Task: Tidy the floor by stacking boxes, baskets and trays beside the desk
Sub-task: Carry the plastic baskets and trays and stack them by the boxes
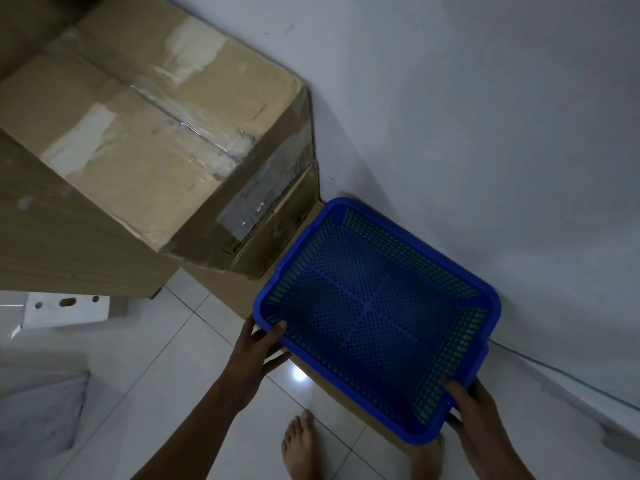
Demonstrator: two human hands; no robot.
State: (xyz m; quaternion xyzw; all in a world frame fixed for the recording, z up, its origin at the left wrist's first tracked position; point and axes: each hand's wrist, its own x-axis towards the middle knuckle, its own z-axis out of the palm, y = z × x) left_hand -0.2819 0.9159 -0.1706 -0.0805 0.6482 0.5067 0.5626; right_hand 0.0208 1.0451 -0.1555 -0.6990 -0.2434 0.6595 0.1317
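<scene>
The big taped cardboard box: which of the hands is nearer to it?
Left. The left hand grips the blue basket's near-left corner, just below the cardboard box. The right hand grips the near-right corner, farther away.

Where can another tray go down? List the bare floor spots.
Bare tile lies between the left hand, the white perforated piece and the grey cushion. It is crowded by the wall, where the blue basket sits beside the taped cardboard box.
</scene>
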